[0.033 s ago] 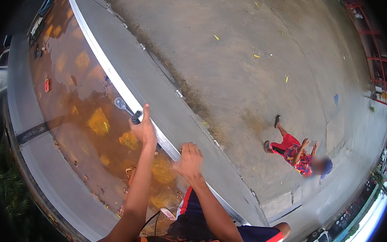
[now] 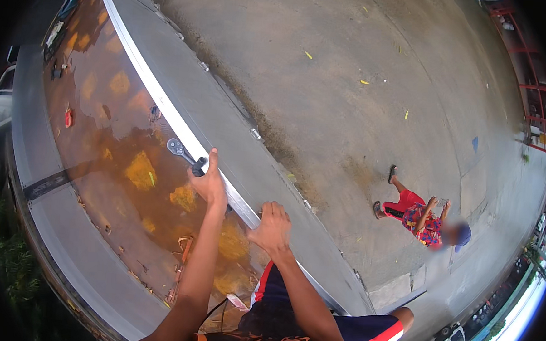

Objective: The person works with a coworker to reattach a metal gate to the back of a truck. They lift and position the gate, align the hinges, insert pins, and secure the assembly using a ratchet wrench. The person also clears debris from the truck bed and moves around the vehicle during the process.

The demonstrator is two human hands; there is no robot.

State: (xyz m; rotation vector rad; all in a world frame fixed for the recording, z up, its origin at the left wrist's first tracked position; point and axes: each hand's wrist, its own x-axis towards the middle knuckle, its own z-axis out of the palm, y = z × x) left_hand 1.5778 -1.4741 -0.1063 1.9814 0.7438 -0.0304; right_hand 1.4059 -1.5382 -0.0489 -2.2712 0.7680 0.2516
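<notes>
A long pale metal rail (image 2: 159,95) runs slantwise from the far left toward my lap, along the top edge of a grey side panel. My left hand (image 2: 209,186) is closed around the dark handle of a ratchet wrench (image 2: 175,146) beside the rail, its thumb stretched up along the rail. The wrench's round silver head points away to the left, over the rusty floor. Nearer to me, my right hand (image 2: 272,228) grips the rail, its fingers curled over the top edge. Most of the wrench handle is hidden under my left hand.
Left of the rail lies a wet, rusty bed floor (image 2: 121,192) with a small red object (image 2: 68,117) and scattered debris. A grey side wall (image 2: 93,247) bounds it. Beyond the panel, a person (image 2: 423,220) in red shorts is on the concrete (image 2: 354,63).
The view has shifted slightly, so the scene sits a little further right. Both hands keep their holds, and the wrench's position against the rail looks about the same.
</notes>
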